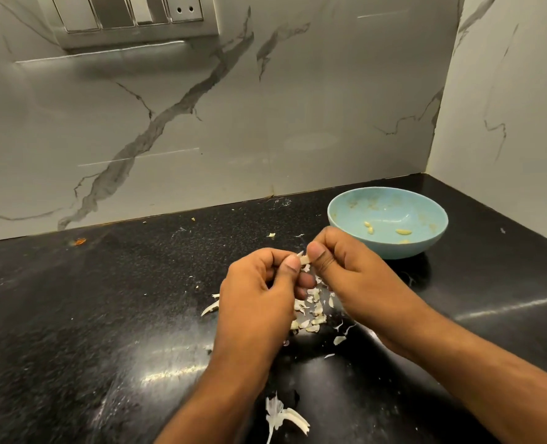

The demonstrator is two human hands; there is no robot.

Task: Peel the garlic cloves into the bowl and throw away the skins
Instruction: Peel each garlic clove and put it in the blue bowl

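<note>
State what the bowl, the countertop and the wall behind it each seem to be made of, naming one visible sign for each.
Bowl: probably plastic or glazed ceramic; smooth, evenly pale blue with a soft sheen. Countertop: looks like polished black granite; fine speckles and mirror-like glare. Wall: marble or marble-look tile; grey veins on glossy white, with a visible joint line.
</note>
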